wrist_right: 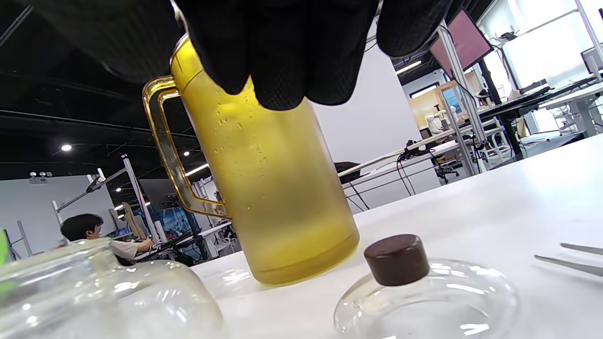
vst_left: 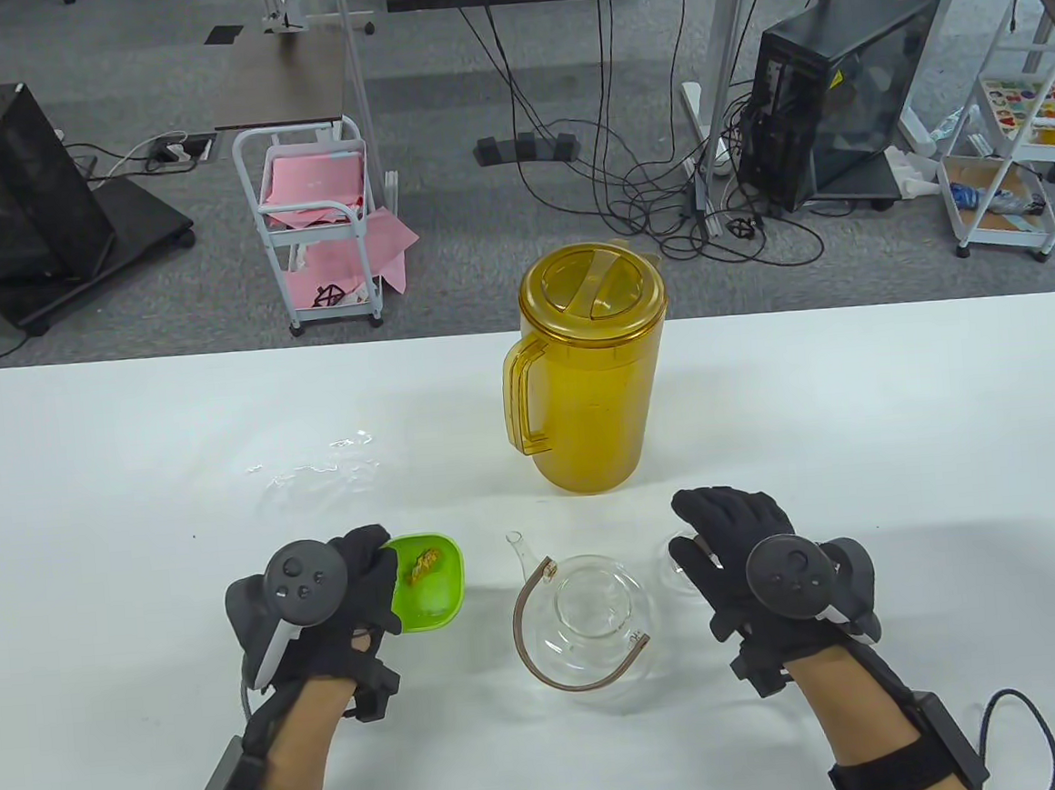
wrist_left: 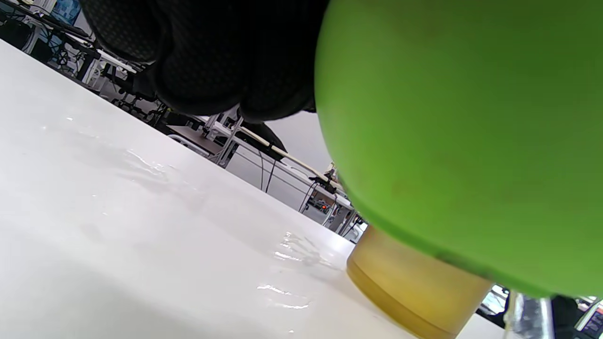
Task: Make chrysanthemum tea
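Observation:
My left hand [vst_left: 372,567] grips the left rim of a small green dish [vst_left: 434,594] with a dried chrysanthemum [vst_left: 422,563] in it. In the left wrist view the green dish [wrist_left: 461,132] shows its underside, raised off the table. A lidless glass teapot [vst_left: 595,618] with a brown hoop handle stands between my hands. The teapot's glass lid [wrist_right: 424,301] with its brown knob lies on the table. My right hand [vst_left: 729,525] hovers over the lid, fingers [wrist_right: 282,47] relaxed and not touching it. The lidded yellow pitcher [vst_left: 593,362] stands behind the teapot.
A patch of spilled water [vst_left: 323,466] glistens on the white table [vst_left: 904,429] behind my left hand. Metal tweezers [wrist_right: 570,256] lie right of the lid. Beyond the far table edge are carts, cables and computer cases. A person [wrist_right: 89,230] sits far off.

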The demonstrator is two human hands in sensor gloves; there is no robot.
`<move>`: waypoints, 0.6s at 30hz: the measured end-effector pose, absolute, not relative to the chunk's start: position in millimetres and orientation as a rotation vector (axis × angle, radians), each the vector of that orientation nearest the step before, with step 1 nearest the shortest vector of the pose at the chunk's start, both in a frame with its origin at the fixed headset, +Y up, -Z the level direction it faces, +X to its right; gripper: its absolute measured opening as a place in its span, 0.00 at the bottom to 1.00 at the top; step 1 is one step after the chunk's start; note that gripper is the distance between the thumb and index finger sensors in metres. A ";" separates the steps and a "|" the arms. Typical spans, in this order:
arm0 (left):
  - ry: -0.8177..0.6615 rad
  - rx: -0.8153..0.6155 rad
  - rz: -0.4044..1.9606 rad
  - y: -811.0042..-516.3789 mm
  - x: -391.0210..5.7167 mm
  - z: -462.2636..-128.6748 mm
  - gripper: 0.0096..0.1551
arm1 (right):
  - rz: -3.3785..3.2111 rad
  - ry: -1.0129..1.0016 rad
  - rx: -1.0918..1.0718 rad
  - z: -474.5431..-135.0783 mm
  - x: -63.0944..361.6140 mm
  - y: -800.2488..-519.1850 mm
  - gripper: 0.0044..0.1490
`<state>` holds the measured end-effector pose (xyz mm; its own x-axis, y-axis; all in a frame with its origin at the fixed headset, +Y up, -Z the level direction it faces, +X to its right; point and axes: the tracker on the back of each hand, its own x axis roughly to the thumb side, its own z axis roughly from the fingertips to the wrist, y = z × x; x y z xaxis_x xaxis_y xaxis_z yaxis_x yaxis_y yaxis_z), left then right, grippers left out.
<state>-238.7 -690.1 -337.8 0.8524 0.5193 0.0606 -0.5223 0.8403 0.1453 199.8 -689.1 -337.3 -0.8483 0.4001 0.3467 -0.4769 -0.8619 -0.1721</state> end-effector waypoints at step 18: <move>-0.066 0.213 0.570 -687.0 -235.7 -334.3 0.23 | 2.672 -0.152 -0.309 -373.0 284.7 -723.6 0.37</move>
<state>-235.7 -687.0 -334.3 0.8406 0.5280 0.1210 -0.5417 0.8208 0.1812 284.7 -723.6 -373.0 -0.8766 0.4411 -0.1922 -0.4166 -0.8957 -0.1558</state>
